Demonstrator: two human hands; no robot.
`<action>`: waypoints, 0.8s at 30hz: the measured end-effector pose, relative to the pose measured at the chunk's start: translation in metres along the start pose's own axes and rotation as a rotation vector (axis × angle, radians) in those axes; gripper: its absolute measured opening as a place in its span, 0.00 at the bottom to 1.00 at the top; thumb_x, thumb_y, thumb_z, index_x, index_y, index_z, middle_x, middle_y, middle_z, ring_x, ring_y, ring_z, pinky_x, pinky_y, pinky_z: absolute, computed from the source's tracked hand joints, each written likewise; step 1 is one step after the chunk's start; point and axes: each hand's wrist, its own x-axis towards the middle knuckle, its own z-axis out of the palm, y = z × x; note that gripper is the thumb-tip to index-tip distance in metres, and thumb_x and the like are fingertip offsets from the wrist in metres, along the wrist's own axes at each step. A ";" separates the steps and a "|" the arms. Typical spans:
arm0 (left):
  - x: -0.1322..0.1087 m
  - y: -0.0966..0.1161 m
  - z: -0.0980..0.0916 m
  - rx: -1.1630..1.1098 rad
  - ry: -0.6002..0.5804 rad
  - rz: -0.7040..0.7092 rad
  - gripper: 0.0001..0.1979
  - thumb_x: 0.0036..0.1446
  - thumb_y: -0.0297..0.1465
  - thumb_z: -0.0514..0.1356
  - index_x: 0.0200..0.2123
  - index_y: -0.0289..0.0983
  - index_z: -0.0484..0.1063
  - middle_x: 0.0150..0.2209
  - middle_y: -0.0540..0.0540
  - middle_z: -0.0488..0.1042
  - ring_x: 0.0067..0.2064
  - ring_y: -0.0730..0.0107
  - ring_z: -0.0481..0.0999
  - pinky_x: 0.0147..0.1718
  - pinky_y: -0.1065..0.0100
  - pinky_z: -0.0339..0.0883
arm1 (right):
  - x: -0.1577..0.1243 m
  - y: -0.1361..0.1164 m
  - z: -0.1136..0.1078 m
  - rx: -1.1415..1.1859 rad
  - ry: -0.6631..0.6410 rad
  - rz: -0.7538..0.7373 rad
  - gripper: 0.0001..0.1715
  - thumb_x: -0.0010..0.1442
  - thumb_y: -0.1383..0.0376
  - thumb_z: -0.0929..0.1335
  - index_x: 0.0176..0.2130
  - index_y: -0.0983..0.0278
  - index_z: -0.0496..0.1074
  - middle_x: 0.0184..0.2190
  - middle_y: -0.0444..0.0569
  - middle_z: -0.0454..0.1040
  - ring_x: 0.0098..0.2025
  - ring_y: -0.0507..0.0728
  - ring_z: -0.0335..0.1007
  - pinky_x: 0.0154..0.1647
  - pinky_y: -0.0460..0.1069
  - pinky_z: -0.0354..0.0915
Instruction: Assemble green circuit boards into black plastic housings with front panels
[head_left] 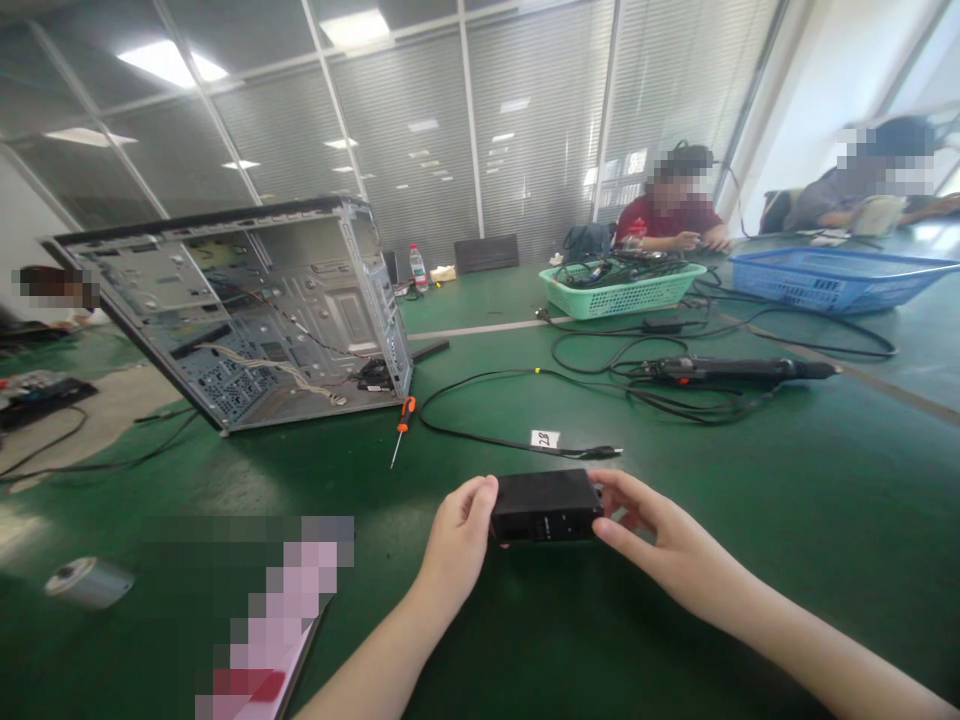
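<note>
Between both hands is a small black box-shaped device (546, 492), with little white markings on its near side. My left hand (461, 525) grips its left end, thumb on the near upper corner. At the right end, my right hand (637, 515) holds it with thumb and fingers. What kind of device it is I cannot make out. Just beyond it lie a black cable (480, 436) with its plug end and a white tag (544, 439). To the left is a screwdriver (405, 418) with an orange and black handle, beside an open computer case (330, 290).
A black electric screwdriver (735, 371) lies on the green table (825, 500) among looped cables. Behind it stand a green basket (626, 298) of cables and a blue basket (832, 290). A metal cylinder (90, 583) lies at left. Several people sit around.
</note>
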 end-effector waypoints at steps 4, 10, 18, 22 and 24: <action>-0.002 0.001 0.000 0.045 -0.069 0.030 0.30 0.62 0.47 0.38 0.25 0.36 0.69 0.18 0.49 0.70 0.28 0.63 0.74 0.38 0.62 0.65 | 0.004 0.002 -0.001 0.126 -0.034 0.087 0.33 0.57 0.45 0.62 0.48 0.69 0.60 0.35 0.52 0.68 0.38 0.59 0.66 0.40 0.53 0.62; -0.002 -0.003 0.001 0.106 -0.086 0.035 0.29 0.61 0.48 0.41 0.21 0.38 0.71 0.17 0.47 0.71 0.40 0.57 0.76 0.45 0.61 0.64 | 0.007 0.004 -0.002 0.166 -0.029 0.128 0.39 0.55 0.34 0.57 0.31 0.68 0.62 0.23 0.48 0.66 0.25 0.52 0.56 0.28 0.47 0.53; -0.002 -0.003 0.000 0.094 -0.091 0.033 0.27 0.63 0.45 0.41 0.37 0.34 0.74 0.18 0.49 0.71 0.34 0.60 0.76 0.42 0.61 0.65 | 0.008 0.001 0.001 0.220 -0.044 0.137 0.42 0.53 0.32 0.58 0.37 0.69 0.60 0.23 0.47 0.65 0.25 0.52 0.57 0.28 0.47 0.52; -0.002 -0.004 0.001 0.035 -0.084 0.073 0.24 0.63 0.41 0.41 0.44 0.33 0.70 0.24 0.48 0.73 0.30 0.64 0.74 0.34 0.65 0.66 | 0.007 -0.003 0.000 0.284 -0.064 0.162 0.47 0.51 0.34 0.62 0.49 0.71 0.54 0.26 0.48 0.67 0.29 0.55 0.62 0.29 0.47 0.56; -0.002 -0.004 0.001 0.024 -0.063 0.078 0.22 0.63 0.40 0.42 0.46 0.35 0.69 0.29 0.47 0.75 0.31 0.64 0.73 0.34 0.65 0.67 | 0.006 -0.003 -0.001 0.308 -0.071 0.150 0.48 0.52 0.38 0.64 0.53 0.71 0.50 0.31 0.51 0.68 0.32 0.55 0.64 0.32 0.48 0.59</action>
